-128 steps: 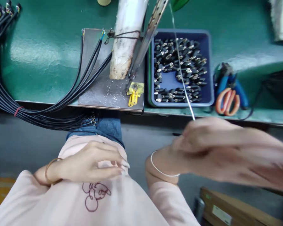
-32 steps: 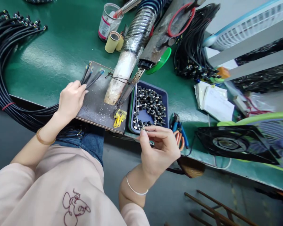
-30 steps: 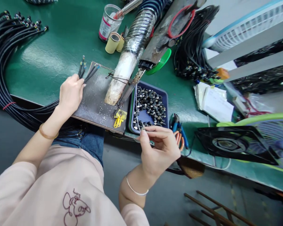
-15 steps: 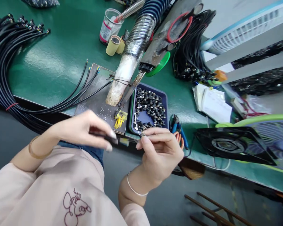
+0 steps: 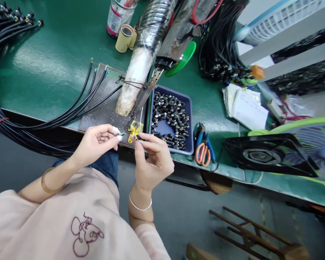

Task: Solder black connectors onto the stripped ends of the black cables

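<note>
My left hand (image 5: 101, 140) is closed on a cable end whose thin coloured wires (image 5: 121, 134) stick out past white-covered fingertips; most of that cable is hidden. To its right, my right hand (image 5: 154, 157) pinches a small metal-tipped connector (image 5: 136, 138) between thumb and fingers. A thin silvery solder wire (image 5: 141, 117) rises from the same fingers. Just above both hands, a soldering iron (image 5: 151, 85) points down over a small yellow fixture (image 5: 134, 130) on a dark board (image 5: 97, 117). The wires and the connector are a small gap apart.
A blue tray (image 5: 191, 124) of black connectors stands right of the board, with pliers (image 5: 203, 144) beside it. Bundled black cables (image 5: 40, 131) lie at left. A foil-wrapped duct (image 5: 135, 72) hangs close overhead. A black fan (image 5: 268, 157) stands at right.
My right hand has moved left, away from the tray's front, toward the yellow fixture. My left hand, blurred before, now holds the cable end up close to the connector. The view has shifted slightly.
</note>
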`<state>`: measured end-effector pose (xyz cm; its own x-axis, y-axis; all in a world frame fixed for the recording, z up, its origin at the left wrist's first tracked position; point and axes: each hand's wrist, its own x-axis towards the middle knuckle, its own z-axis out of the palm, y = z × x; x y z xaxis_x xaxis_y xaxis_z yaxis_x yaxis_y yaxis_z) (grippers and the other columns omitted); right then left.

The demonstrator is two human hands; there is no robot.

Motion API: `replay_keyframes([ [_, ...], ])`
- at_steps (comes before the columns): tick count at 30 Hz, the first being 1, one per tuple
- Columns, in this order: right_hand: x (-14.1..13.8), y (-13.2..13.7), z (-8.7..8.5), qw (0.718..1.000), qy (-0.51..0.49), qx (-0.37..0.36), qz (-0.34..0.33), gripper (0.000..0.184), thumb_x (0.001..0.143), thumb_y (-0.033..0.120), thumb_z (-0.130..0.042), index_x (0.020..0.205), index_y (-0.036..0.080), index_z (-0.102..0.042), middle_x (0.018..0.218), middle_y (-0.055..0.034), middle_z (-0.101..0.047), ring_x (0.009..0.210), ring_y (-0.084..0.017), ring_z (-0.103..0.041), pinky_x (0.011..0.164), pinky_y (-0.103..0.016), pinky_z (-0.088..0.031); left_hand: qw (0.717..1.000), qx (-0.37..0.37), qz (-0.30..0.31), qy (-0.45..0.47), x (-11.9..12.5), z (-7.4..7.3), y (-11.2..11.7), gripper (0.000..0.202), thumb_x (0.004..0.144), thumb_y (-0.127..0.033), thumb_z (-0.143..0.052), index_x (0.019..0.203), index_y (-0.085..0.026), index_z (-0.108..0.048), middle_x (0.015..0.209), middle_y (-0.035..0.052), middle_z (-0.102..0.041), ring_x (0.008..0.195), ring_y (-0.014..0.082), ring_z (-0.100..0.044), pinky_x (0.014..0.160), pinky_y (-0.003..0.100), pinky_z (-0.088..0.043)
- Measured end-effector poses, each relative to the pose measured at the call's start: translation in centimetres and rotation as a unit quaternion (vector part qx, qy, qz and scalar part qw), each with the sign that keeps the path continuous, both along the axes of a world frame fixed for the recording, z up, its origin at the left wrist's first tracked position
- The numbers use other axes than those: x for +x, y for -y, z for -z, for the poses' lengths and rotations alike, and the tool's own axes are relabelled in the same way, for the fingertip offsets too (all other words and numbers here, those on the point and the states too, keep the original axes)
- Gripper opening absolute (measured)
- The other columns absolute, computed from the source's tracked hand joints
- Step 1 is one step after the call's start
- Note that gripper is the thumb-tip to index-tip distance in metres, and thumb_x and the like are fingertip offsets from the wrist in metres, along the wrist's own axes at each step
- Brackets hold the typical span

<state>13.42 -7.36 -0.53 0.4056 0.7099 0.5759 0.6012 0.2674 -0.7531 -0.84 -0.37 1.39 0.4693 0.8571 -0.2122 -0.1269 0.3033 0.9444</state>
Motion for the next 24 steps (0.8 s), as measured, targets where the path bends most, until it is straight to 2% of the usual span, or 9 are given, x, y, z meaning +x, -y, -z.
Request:
replay_keyframes([
  [5,-0.12,-0.01,0.05,0.996,-0.086,-0.016,-0.034,0.006,0.09,0.018,-0.066,0.086,0.022,-0.064,0.1,-0.0031,-0.073,0.088,-0.018,-0.076,0.076,-0.035,-0.066,0.999,0.032,-0.007,-0.004,0.32,0.24,0.16,0.013,0.076,-0.023,-0.072,0.079,-0.015,-0.062,0.061,-0.0013,-0.067,0.055,0.0081,-0.063,0.057,0.016,-0.051],
  [12,0.1,0.03,0.21,0.997,-0.076,0.003,-0.035,0.007,0.089,0.017,-0.067,0.089,0.023,-0.065,0.101,-0.0025,-0.074,0.094,-0.019,-0.075,0.083,-0.04,-0.065,0.996,0.084,-0.008,-0.034,0.55,0.58,0.3,0.011,0.078,-0.022,-0.072,0.081,-0.014,-0.066,0.067,0.0007,-0.071,0.059,0.0108,-0.067,0.061,0.019,-0.055],
  [21,-0.14,0.06,0.33,0.992,-0.112,-0.017,-0.045,0.006,0.088,0.017,-0.068,0.087,0.022,-0.065,0.1,-0.003,-0.075,0.092,-0.018,-0.075,0.079,-0.036,-0.065,0.991,0.115,0.017,-0.073,0.38,0.29,0.22,0.01,0.086,-0.023,-0.065,0.082,-0.014,-0.066,0.065,0.002,-0.07,0.059,0.0104,-0.065,0.061,0.018,-0.052],
  [24,-0.23,0.29,0.03,0.995,-0.086,-0.007,-0.049,0.007,0.088,0.016,-0.068,0.087,0.023,-0.066,0.096,-0.0024,-0.075,0.09,-0.018,-0.075,0.078,-0.036,-0.065,0.991,0.106,0.021,-0.072,0.25,0.31,0.2,0.011,0.087,-0.024,-0.065,0.082,-0.014,-0.066,0.064,0.0021,-0.07,0.058,0.0103,-0.063,0.059,0.019,-0.051],
])
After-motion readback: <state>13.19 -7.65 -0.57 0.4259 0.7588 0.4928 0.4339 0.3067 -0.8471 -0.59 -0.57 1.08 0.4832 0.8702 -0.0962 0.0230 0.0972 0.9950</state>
